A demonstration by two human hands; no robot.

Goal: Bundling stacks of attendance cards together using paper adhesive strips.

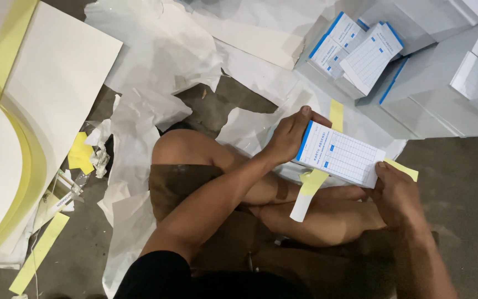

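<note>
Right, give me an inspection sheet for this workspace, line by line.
Surface: grey floor, person seated cross-legged on it.
Job's things: stack of white cards with blue edge, yellow paper strip wrapped around it.
Clutter: crumpled white paper sheets, loose yellow strip, large white boards with yellow backing.
Hands: left hand grips the stack's left end; right hand holds its right end.
Cables: nothing seen.
Surroundings: more bundled card stacks lying on grey sheets.
</note>
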